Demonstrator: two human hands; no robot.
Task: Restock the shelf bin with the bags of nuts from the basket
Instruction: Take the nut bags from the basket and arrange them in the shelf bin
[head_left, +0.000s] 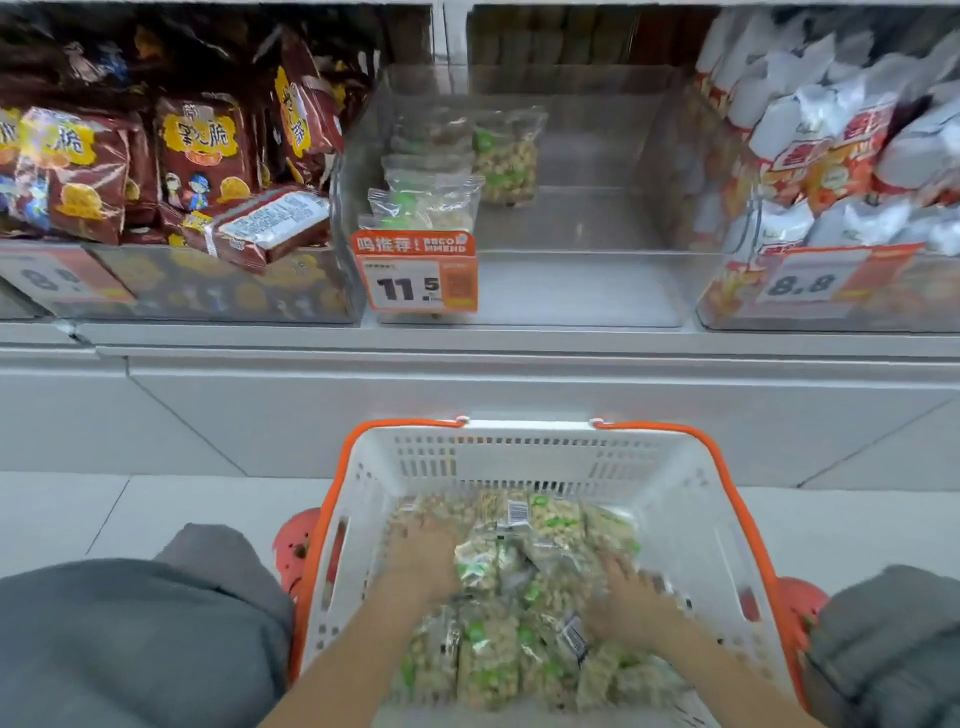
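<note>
Both hands down in the white slotted plastic basket with orange rim (519, 457), which sits on the floor below the shelf, between the person's grey-trousered knees (130, 634).

Basket: heap of clear plastic bags of pale nuts with green labels (493, 660). Too blurred and overlapping for a firm count; roughly a dozen or more.

Left hand (423, 556): lies on the left side of the heap, fingers spread over the bags. Blurred; cannot tell whether it grips one.

Right hand (626, 597): on the right side of the heap, fingers splayed over the bags. Also blurred; grip cannot be told.

Shelf: clear acrylic bin (582, 291) in the middle, mostly bare. About five matching nut bags (426, 200) stand in it: one row stacked front to back at the left wall, one more (506, 156) just beside them to the right.

Orange-and-white price tag reading 11.5 (415, 273) is clipped to the bin's front left corner, covering the lower part of the front bag.

Left neighbour bin: dark red snack packets with yellow labels (202, 150), several, one tipped flat over the front edge. Right neighbour bin: white-and-orange snack packets (831, 150), many, with a tag reading 8.8 (810, 283).
</note>
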